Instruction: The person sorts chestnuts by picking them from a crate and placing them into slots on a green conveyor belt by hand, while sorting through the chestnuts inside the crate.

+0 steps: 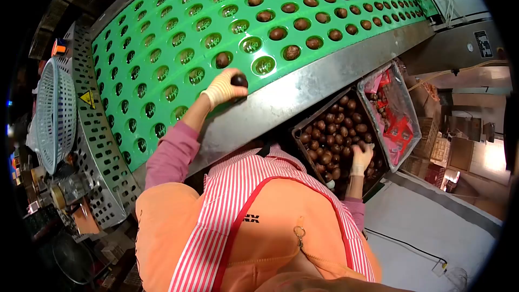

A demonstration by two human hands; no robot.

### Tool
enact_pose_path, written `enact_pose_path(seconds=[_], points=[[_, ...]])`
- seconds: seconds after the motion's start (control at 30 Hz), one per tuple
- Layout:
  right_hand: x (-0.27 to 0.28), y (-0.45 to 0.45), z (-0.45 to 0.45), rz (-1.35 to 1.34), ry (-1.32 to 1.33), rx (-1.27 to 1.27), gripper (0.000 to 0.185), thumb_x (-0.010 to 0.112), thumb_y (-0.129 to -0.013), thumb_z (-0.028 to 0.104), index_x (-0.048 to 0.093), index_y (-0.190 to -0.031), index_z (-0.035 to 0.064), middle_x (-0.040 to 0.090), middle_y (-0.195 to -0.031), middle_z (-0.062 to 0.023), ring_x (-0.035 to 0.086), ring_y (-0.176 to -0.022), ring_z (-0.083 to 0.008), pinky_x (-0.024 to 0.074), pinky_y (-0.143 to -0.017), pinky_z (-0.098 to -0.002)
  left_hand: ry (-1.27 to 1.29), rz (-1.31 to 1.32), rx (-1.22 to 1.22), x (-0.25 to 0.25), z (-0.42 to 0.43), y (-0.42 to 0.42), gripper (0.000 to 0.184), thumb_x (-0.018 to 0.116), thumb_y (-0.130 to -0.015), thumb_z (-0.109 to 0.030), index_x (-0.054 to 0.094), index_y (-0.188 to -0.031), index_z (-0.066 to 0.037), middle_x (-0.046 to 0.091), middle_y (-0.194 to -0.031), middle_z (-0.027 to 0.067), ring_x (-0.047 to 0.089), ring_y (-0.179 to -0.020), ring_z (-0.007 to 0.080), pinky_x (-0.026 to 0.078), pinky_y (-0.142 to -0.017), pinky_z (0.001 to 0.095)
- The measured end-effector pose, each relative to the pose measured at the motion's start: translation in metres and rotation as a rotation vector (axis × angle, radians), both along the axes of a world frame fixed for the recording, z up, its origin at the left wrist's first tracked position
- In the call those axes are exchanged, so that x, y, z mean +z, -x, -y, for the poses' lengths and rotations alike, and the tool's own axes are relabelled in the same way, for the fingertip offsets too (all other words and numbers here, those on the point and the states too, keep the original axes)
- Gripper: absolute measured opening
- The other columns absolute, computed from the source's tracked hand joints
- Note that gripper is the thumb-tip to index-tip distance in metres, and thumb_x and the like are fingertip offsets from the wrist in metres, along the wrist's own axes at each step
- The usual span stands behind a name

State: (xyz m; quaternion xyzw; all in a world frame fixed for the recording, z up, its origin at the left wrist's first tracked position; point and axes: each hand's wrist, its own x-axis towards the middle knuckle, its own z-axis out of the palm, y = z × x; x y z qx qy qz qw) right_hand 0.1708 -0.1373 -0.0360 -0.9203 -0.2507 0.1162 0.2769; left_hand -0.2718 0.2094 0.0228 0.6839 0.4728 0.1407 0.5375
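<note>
My left hand (220, 87) is closed around a dark, shiny, egg-sized round thing (239, 80). It hovers over the near edge of a green tray belt (211, 57) with rows of oval hollows. Many hollows toward the right hold similar brown round things (292, 52); those at the left are mostly bare, with pale marks inside. One brown piece (222, 60) sits just beyond my left hand. My right hand (362, 159) reaches into a dark crate (299, 141) full of the same brown pieces (336, 135). Its fingers are curled down among them, and what they grip is hidden.
A metal rail (303, 70) runs along the belt's near side. Beside the crate stands a lined box (415, 124) with red wrappers (399, 135). A pale blue basket (55, 113) rests at the left by a perforated metal guard (102, 157). A cable (405, 243) lies on the floor.
</note>
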Motion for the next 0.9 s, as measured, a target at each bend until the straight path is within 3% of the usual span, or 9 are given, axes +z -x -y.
enact_pose_path(seconds=[0.07, 0.17, 0.37, 0.53, 0.63, 0.7, 0.77, 0.83, 0.9], points=[[0.082, 0.072, -0.094, -0.407, -0.497, 0.128, 0.033, 0.072, -0.075, 0.015, 0.066, -0.103, -0.0031, 0.062, -0.107, -0.0105, 0.057, -0.101, -0.0222, 0.0445, -0.092, -0.0343, -0.198, -0.128, -0.126, 0.017, 0.001, 0.008, 0.059, 0.081, -0.064, -0.023, 0.06, -0.116, -0.005, 0.063, -0.109, 0.0158, 0.061, -0.102, 0.0284, 0.052, -0.089, 0.0373], [0.143, 0.159, -0.221, -0.712, -0.664, 0.309, 0.025, 0.069, -0.079, 0.013, 0.064, -0.101, 0.0024, 0.059, -0.089, -0.0028, 0.052, -0.067, -0.0089, 0.0413, -0.057, -0.0223, -0.258, -0.021, 0.145, 0.022, -0.019, 0.015, 0.06, 0.08, -0.063, -0.021, 0.06, -0.117, -0.005, 0.063, -0.111, 0.0169, 0.062, -0.102, 0.0292, 0.051, -0.091, 0.0381], [0.081, 0.238, -0.387, -1.176, -0.251, 0.628, 0.021, 0.066, -0.08, 0.011, 0.063, -0.099, 0.0023, 0.053, -0.067, -0.0003, 0.044, -0.052, -0.0095, 0.0335, -0.047, -0.0245, -0.527, -0.405, 0.107, 0.031, -0.094, 0.041, 0.058, 0.07, -0.073, -0.018, 0.052, -0.127, -0.012, 0.054, -0.121, 0.0154, 0.059, -0.104, 0.0374, 0.051, -0.088, 0.0455], [0.088, 0.256, -0.428, 0.004, -0.219, 0.904, 0.025, 0.073, -0.074, 0.02, 0.065, -0.087, 0.0005, 0.06, -0.091, -0.0144, 0.061, -0.081, -0.0262, 0.0514, -0.073, -0.0361, -0.428, -0.501, -0.065, -0.002, -0.139, 0.054, 0.067, 0.072, -0.076, -0.028, 0.048, -0.136, -0.01, 0.049, -0.135, 0.0262, 0.055, -0.117, 0.0396, 0.046, -0.099, 0.0418], [0.096, 0.284, -0.465, -0.07, -0.356, 0.94, 0.026, 0.069, -0.083, 0.023, 0.063, -0.1, 0.0044, 0.057, -0.105, -0.0148, 0.061, -0.091, -0.0304, 0.0505, -0.081, -0.0398, -0.269, -0.207, 0.036, 0.004, -0.164, 0.063, 0.057, 0.07, -0.081, -0.032, 0.055, -0.13, -0.007, 0.057, -0.126, 0.0242, 0.058, -0.114, 0.0325, 0.048, -0.096, 0.039], [0.06, 0.283, -0.488, -0.101, -0.267, 1.05, 0.033, 0.066, -0.087, 0.024, 0.059, -0.114, 0.0078, 0.058, -0.116, -0.0163, 0.061, -0.098, -0.033, 0.0506, -0.086, -0.0427, 0.396, 0.456, 0.396, -0.019, -0.189, 0.067, 0.043, 0.064, -0.091, -0.031, 0.057, -0.125, -0.005, 0.059, -0.106, 0.0103, 0.056, -0.092, 0.0149, 0.049, -0.089, 0.0319], [0.031, 0.276, -0.488, 0.314, -0.129, 1.224, 0.036, 0.063, -0.088, 0.022, 0.057, -0.121, 0.01, 0.057, -0.124, -0.0175, 0.058, -0.106, -0.036, 0.0477, -0.092, -0.0451, 0.305, 1.138, 0.526, -0.019, -0.186, 0.059, 0.048, 0.064, -0.091, -0.029, 0.051, -0.13, -0.002, 0.058, -0.105, 0.0086, 0.055, -0.095, 0.0147, 0.048, -0.094, 0.0314], [0.03, 0.275, -0.476, 0.31, -0.247, 1.122, 0.037, 0.061, -0.088, 0.018, 0.057, -0.123, 0.0082, 0.056, -0.126, -0.0181, 0.053, -0.113, -0.0376, 0.0442, -0.098, -0.046, 0.249, 0.919, 0.484, -0.001, -0.199, 0.043, 0.05, 0.061, -0.093, -0.025, 0.046, -0.131, 0.004, 0.059, -0.12, 0.0125, 0.055, -0.116, 0.0212, 0.046, -0.1, 0.0343], [0.024, 0.264, -0.463, 0.362, -0.394, 0.935, 0.037, 0.061, -0.088, 0.017, 0.056, -0.123, 0.0063, 0.057, -0.125, -0.0182, 0.052, -0.114, -0.0377, 0.0438, -0.098, -0.046, -0.026, 0.721, 0.408, -0.02, -0.218, 0.014, 0.046, 0.06, -0.093, -0.023, 0.048, -0.132, -0.001, 0.059, -0.12, 0.0138, 0.058, -0.111, 0.0259, 0.048, -0.097, 0.0362]])
